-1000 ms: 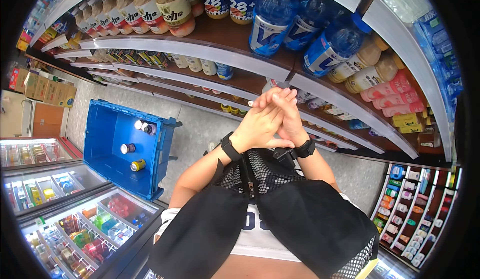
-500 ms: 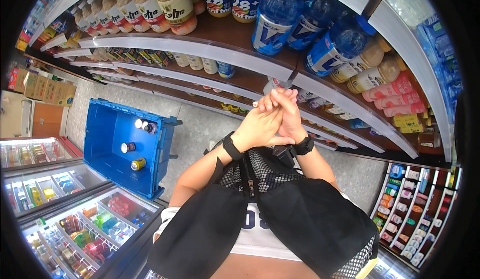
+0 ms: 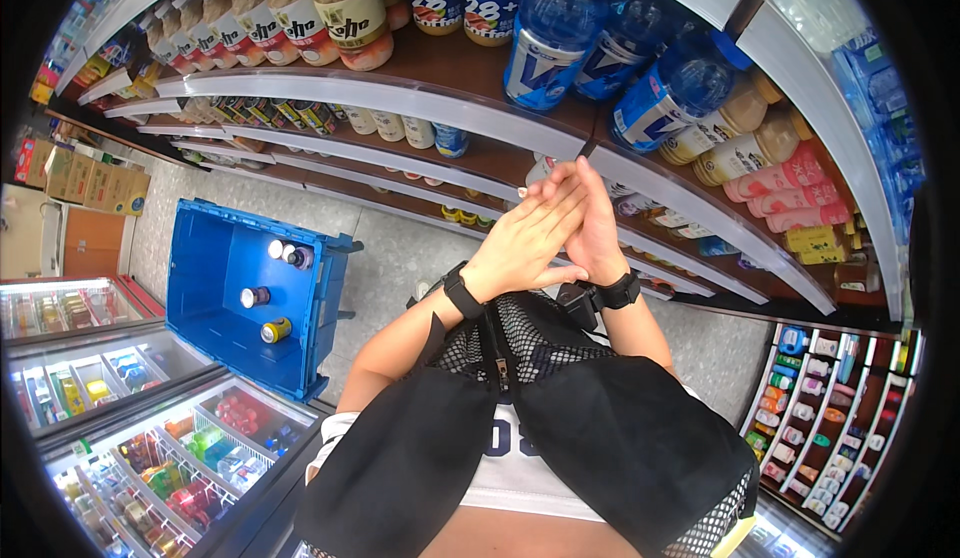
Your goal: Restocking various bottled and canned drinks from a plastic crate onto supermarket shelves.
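Nearest the camera hangs a black mesh vest [image 3: 560, 428] over a white shirt, and both forearms rise out of it, each with a black wristband. The left hand [image 3: 525, 243] lies flat over the right hand [image 3: 597, 228], palms pressed together in front of the drink shelves. The fingers of both hands are stretched straight and close together, clamped on nothing that can be seen. A small white bottle cap [image 3: 541, 168] shows just behind the fingertips, on the shelf edge; whether the hands touch it cannot be told.

Down on the grey floor to the left stands a blue plastic crate [image 3: 215, 298], open, with a few cans [image 3: 270, 330] lying loose in its bottom. Beside it at lower left are glass-topped chest coolers [image 3: 120, 428] full of coloured packs.

Beyond the hands run curved shelves: small bottles and cans on the lower ones, large blue water bottles [image 3: 545, 43] and brown drink bottles [image 3: 345, 8] on the upper one, pale and pink bottles [image 3: 790, 173] further right.

As a judgement, the risk lies in how close the hands are to the shelf edge: a sweep forward could knock the front bottles off, and the open crate stands near the person's feet, easy to trip on.
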